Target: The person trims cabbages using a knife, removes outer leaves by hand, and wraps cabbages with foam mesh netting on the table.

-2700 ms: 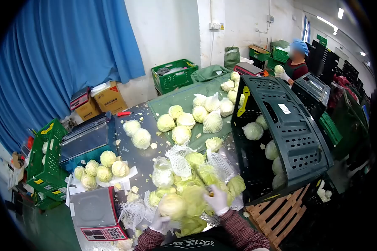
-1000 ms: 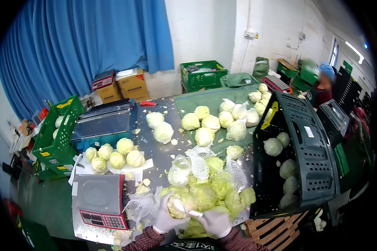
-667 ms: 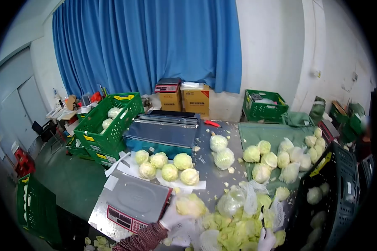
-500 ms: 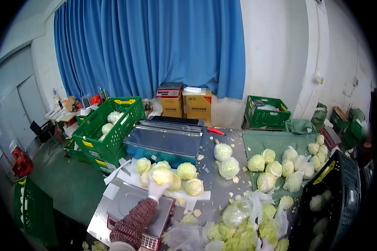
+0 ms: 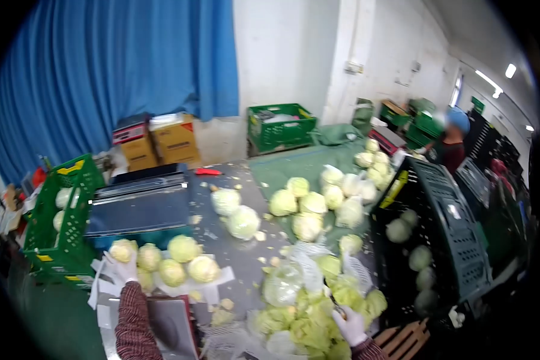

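Nearest, the right hand (image 5: pixel 349 324), in a white glove, has its fingers closed around the dark handle of a knife (image 5: pixel 337 308), whose blade points away over a heap of loose leaves (image 5: pixel 309 327). White netting (image 5: pixel 237 340) lies just beside this heap. I judge that the blade could catch the netting, or cut the glove, if this hand moves while the eyes are on the other side.

The left forearm passes over a scale (image 5: pixel 174 327); if the sleeve leans on it, the scale could be pushed. Beyond it, the left hand (image 5: pixel 121 268), also gloved, is curved against the near side of a cabbage (image 5: pixel 123 250), at the left end of a group on white paper (image 5: pixel 225 278). Because of blur, I cannot tell whether it grips firmly. Being round, this cabbage could roll off the paper, or knock its neighbours, if it is released without balance.

Farther on the tabletop (image 5: pixel 240 282) are two wrapped cabbages (image 5: pixel 235 213), then more cabbages on a green cloth (image 5: pixel 276 168). At the back right stands another person (image 5: pixel 451 150).
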